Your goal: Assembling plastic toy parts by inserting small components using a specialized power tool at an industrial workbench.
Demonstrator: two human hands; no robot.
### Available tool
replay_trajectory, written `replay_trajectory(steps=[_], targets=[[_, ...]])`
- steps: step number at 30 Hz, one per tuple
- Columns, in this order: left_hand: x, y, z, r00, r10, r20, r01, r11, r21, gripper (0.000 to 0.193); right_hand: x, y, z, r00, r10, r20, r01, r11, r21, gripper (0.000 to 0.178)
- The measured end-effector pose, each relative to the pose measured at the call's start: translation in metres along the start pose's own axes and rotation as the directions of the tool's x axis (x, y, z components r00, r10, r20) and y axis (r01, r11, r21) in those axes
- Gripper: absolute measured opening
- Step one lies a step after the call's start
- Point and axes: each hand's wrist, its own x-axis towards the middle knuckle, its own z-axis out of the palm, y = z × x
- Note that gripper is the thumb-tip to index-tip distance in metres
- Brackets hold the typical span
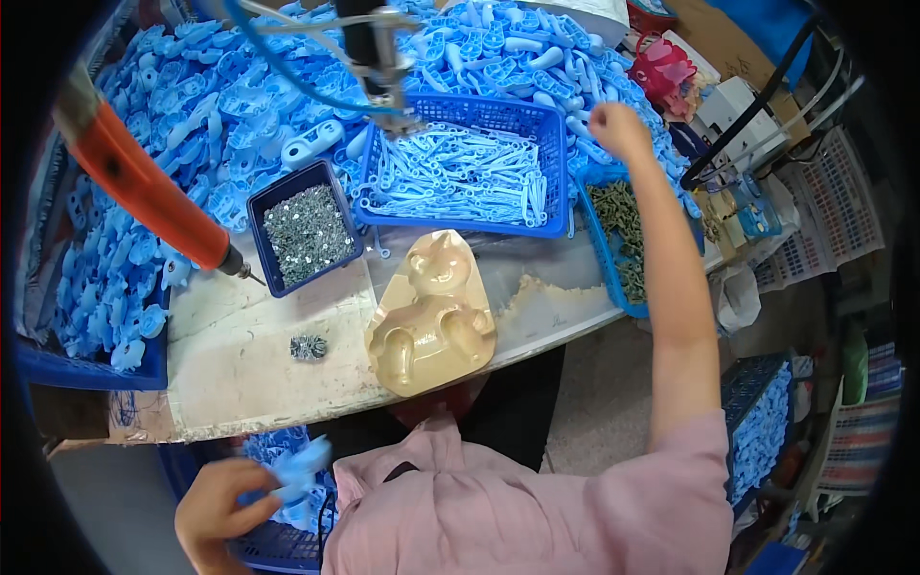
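Low at the left, beside the table's front edge, is my left hand (222, 500), thumb and fingers apart. A smeared light-blue molded plastic piece (303, 462) is just off its fingertips, above a blue basket (273, 554) of similar pieces. My right arm stretches far forward. My right hand (621, 130) is at the right side of a heap of blue plastic shell halves (546, 57), its fingers curled in; whatever they hold is hidden. On the table between my arms lies a tan animal-shaped molded fixture (443, 273), its hollows bare.
An orange power screwdriver (144, 182) hangs at the left. A dark tray of screws (307, 230) and a small screw cluster (308, 347) lie nearby. Behind the fixture, a blue basket (460, 226) holds slim blue parts. A blue tray (606, 259) contains greenish pieces. A metal-tipped device (388, 96) hangs overhead.
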Motion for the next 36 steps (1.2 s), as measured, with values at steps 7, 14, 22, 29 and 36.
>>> replay_trajectory(steps=[7, 14, 22, 29, 36], targets=[[-0.037, -0.019, 0.043, 0.884, -0.335, -0.325, 0.416, 0.882, 0.222, 0.044, -0.041, 0.004, 0.020, 0.994, 0.103, 0.046, -0.098, 0.991, -0.094, 0.016], [0.115, 0.056, 0.036, 0.848, 0.366, -0.383, -0.363, 0.928, 0.084, 0.050, -0.087, -0.076, -0.063, 0.908, -0.329, 0.259, 0.021, 0.654, 0.757, 0.012], [0.220, 0.099, 0.057, 0.566, 0.572, -0.593, -0.688, 0.724, 0.042, 0.047, -0.146, -0.173, -0.061, 0.526, -0.740, 0.419, -0.267, 0.324, 0.908, 0.015], [0.186, 0.073, 0.067, 0.598, 0.571, -0.562, -0.517, 0.811, 0.273, 0.044, 0.002, -0.019, 0.014, 0.911, 0.095, -0.401, -0.060, 0.993, 0.097, 0.036], [0.188, 0.044, 0.078, 0.566, 0.647, -0.510, -0.338, 0.747, 0.573, 0.047, 0.036, 0.021, 0.024, 0.925, 0.099, -0.367, -0.136, 0.988, -0.077, 0.021]])
